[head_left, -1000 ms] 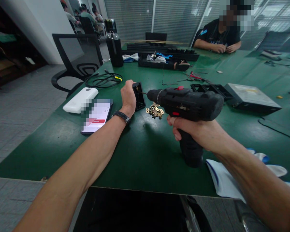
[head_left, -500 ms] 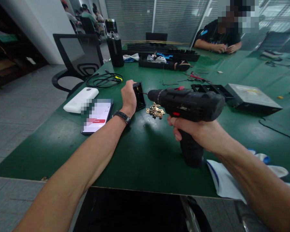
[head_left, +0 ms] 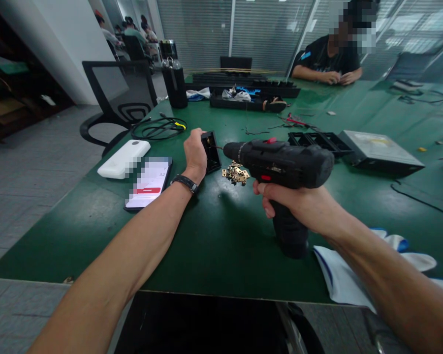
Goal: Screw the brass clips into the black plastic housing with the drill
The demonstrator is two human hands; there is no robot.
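Note:
My left hand point(head_left: 195, 153) is closed around the back of a small black open box point(head_left: 213, 156), tilted so that its hollow side faces right. With its fingers wrapped round the grip, my right hand point(head_left: 291, 199) holds a black cordless drill point(head_left: 276, 160) with red switches. The drill points left, and its thin bit reaches to the box's open side; whether the tip touches anything inside is too small to tell. Below the chuck, a pile of small brass-coloured metal pieces point(head_left: 236, 173) lies on the green table point(head_left: 206, 246).
Left of my arm are a phone point(head_left: 153, 182), a white power bank point(head_left: 123, 158) and a coiled black cable point(head_left: 158, 127). A metal-topped box point(head_left: 384, 147) and a black frame point(head_left: 317, 142) lie to the right. White gloves point(head_left: 343, 275) rest under my right forearm. A person point(head_left: 328, 61) sits across the table.
The whole view has shifted slightly, with the scene sitting a little lower and to the left. Both hands keep their hold, and the drill stays lined up with the black box.

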